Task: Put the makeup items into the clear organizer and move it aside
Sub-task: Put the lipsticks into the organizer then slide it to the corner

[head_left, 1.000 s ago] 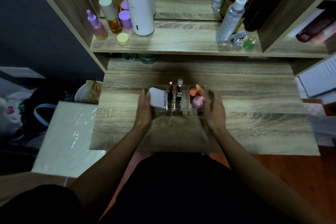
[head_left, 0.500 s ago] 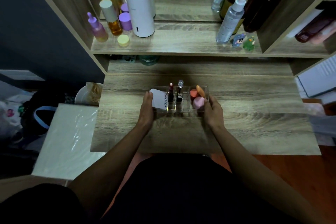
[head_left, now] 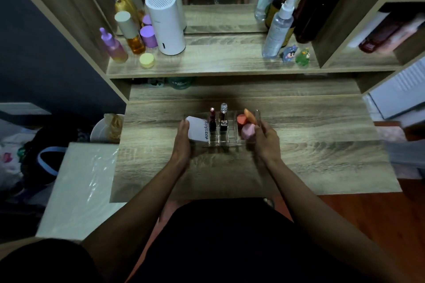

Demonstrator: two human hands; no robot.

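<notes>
I see both hands on the clear acrylic organizer [head_left: 224,138], which sits near the middle of the wood-grain desk top [head_left: 322,145]. My left hand [head_left: 181,142] is curled against its 9 o'clock end, fingers wrapped round the side and thumb lying along the white squeeze tube with dark lettering [head_left: 199,130] that fills the leftmost compartment. My right hand [head_left: 265,140] clasps the 3 o'clock end, fingers bent round the wall and thumb up near the rim. Whether the organizer rests on the desk or is lifted just clear of it, I cannot tell. In the middle slots stand 2 upright sticks: a dark red lipstick with a clear cap [head_left: 212,119] and, just beside it toward 3 o'clock, a dark tube with a clear faceted top [head_left: 223,117]. The rightmost compartment holds 3 makeup sponges packed together: a red-orange round one [head_left: 240,119], an orange teardrop one [head_left: 250,115] leaning over it, and a pink one [head_left: 248,131] nearest me. At 12 o'clock, on the raised shelf [head_left: 218,60], a white cylindrical appliance with a slotted top [head_left: 164,23] stands toward 11 o'clock among lilac and amber bottles, and a clear spray bottle with a white nozzle [head_left: 278,27] stands toward 1 o'clock.
</notes>
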